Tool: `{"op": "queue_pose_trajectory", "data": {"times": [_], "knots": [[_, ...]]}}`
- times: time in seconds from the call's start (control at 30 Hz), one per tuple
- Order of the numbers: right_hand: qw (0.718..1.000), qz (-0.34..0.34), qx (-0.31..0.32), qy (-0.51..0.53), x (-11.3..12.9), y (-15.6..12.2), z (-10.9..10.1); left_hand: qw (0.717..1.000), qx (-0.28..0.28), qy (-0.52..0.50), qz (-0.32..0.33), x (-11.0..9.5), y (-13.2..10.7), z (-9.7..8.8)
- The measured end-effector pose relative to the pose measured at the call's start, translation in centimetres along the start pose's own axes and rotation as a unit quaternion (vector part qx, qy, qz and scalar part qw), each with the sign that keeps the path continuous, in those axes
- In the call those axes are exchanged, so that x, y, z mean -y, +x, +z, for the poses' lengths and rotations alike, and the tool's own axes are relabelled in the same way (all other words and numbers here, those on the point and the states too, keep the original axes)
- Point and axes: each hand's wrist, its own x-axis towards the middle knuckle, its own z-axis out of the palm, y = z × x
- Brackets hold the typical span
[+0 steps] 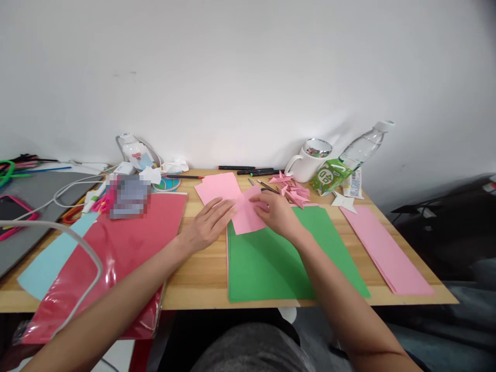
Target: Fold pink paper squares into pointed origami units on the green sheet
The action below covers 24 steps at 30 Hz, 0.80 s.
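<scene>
A square sheet of pink paper (248, 219) lies over the far left part of a green paper stack (271, 266). My right hand (279, 213) has its thumb and curled fingers closed on the sheet's right side. At the left side, my left hand (207, 223) stretches its fingers out flat, the tips touching the sheet's edge. Its thumb is hidden. Just beyond both hands rests a small pile of pink paper squares (219, 186). Folded pink paper pieces (296, 194) lie heaped beyond my right hand.
On the left, a red paper pack (143, 227) in clear plastic overhangs the table edge, crossed by a white cable (87, 248). A white mug (308, 160), green carton (329, 176) and water bottle (364, 147) stand back right. Pink strips (387, 250) lie right.
</scene>
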Motion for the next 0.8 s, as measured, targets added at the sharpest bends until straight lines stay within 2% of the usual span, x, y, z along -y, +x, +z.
{"op": "queue_pose_trajectory", "data": {"times": [0.17, 0.27, 0.4, 0.47, 0.6, 0.67, 0.73, 0.8], "knots": [[0.999, 0.022, 0.035, -0.004, -1.0, -1.7, -0.6, 0.999, 0.026, -0.02, 0.022, 0.2, 1.4, -1.0], [0.997, 0.044, 0.056, 0.018, -1.8, -2.9, -0.3, 0.995, 0.093, -0.026, 0.024, -0.6, 2.4, -1.4], [0.991, 0.078, 0.081, 0.066, -2.5, -4.4, -0.1, 0.977, 0.214, -0.02, 0.014, -3.7, 2.7, -1.6], [0.988, 0.082, 0.098, 0.092, -2.8, -5.2, 0.0, 0.972, 0.23, -0.038, -0.006, -5.7, 2.4, -1.5], [0.985, 0.064, 0.114, 0.108, -3.2, -6.9, 0.3, 0.982, 0.167, -0.079, -0.049, -8.9, 1.5, -0.8], [0.995, 0.034, 0.074, 0.061, -3.2, -7.8, 0.4, 0.982, 0.137, -0.095, -0.084, -9.8, 1.1, -0.3], [1.0, -0.014, 0.006, 0.005, -2.8, -8.7, 0.4, 0.979, 0.119, -0.114, -0.119, -10.2, 0.8, 0.2], [0.998, -0.065, -0.025, 0.006, -2.1, -9.5, 0.3, 0.975, 0.098, -0.134, -0.151, -10.4, 0.6, 0.7]]}}
